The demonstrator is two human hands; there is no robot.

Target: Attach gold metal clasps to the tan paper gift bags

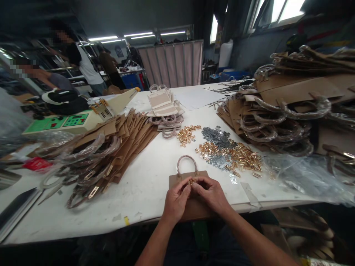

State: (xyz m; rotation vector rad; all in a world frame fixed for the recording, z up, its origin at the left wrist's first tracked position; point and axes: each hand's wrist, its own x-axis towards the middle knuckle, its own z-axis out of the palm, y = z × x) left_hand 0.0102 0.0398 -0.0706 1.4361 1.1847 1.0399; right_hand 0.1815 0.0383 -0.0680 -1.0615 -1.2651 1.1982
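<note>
A tan handbag panel with a plastic-wrapped handle lies at the table's front edge, partly hidden by both hands. My left hand and my right hand meet over it, fingers pinched around a small gold metal fitting. The fitting's exact shape is too small to make out. Beyond the hands, to the right, are a heap of gold metal fittings, a smaller gold pile and grey metal plates.
Stacked tan bag panels with wrapped handles stand left and right. Pale panels lie at the back. A machine with green control panels is at left. Clear plastic sheeting covers the right front. Other people are in the background.
</note>
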